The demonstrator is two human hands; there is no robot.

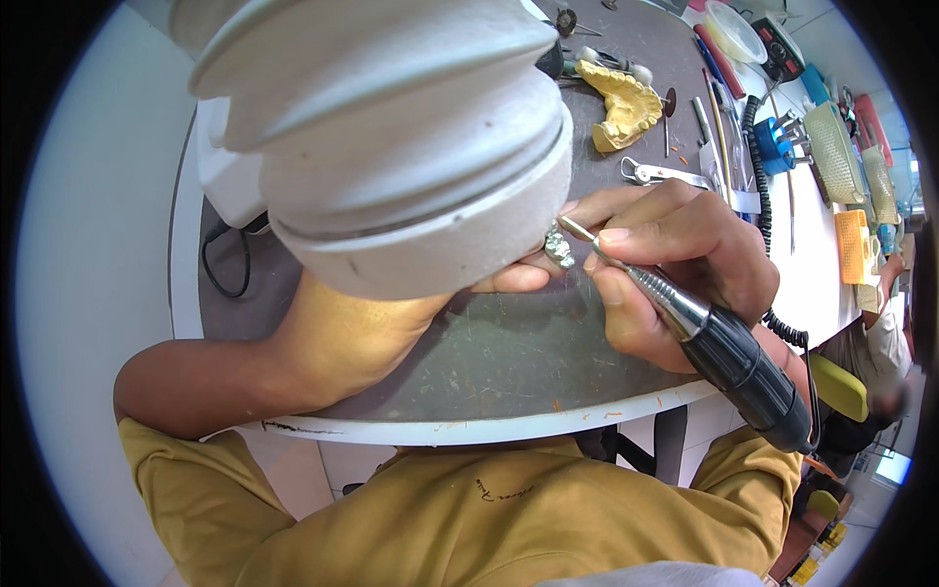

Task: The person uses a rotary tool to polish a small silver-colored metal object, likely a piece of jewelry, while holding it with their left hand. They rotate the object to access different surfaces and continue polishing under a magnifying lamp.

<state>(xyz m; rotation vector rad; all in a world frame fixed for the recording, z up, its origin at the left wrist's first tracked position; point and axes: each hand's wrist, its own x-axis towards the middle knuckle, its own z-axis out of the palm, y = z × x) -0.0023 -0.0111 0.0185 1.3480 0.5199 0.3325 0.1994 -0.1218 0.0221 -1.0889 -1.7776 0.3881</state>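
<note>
My right hand [675, 249] grips a black and silver rotary handpiece [729, 357] like a pen, its tip pointing up and to the left. That tip reaches a small shiny metal dental casting [558, 248] with tooth-like bumps. The casting is pinched in the fingers of my left hand [367, 333], most of which is hidden under a large ribbed white hose [411, 157]. Only the wrist, the thumb-side base and a few fingertips of that hand show. The fingertips of both hands come close together beside the hose's rim.
A yellow plaster dental model [624, 106] lies on the grey tabletop [509, 367], with a silver caliper-like tool [665, 175] nearby. Pens and thin tools, a coiled black cord [753, 147], a blue bur holder [775, 145] and baskets [834, 152] line the right side. Another person sits far right.
</note>
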